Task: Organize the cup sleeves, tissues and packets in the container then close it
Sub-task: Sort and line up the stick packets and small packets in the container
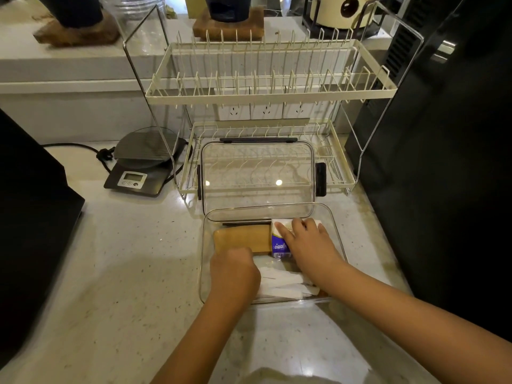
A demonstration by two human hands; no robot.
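Note:
A clear plastic container (203, 245) stands open on the counter in front of me. Inside at the far left lies a stack of brown cup sleeves (241, 237). Beside it on the right is a blue and white tissue pack (279, 246). White packets (282, 282) lie along the near side. My left hand (234, 268) is inside the container, fingers curled at the near edge of the sleeves. My right hand (306, 241) rests on top of the tissue pack, fingers spread over it. The clear lid (257, 176) with dark clips leans against the dish rack behind the container.
A cream two-tier dish rack (266, 87) stands behind the container. A digital kitchen scale (141, 167) with a cable sits to the left. A tall black appliance (443, 162) stands on the right and a dark object (30, 217) on the left.

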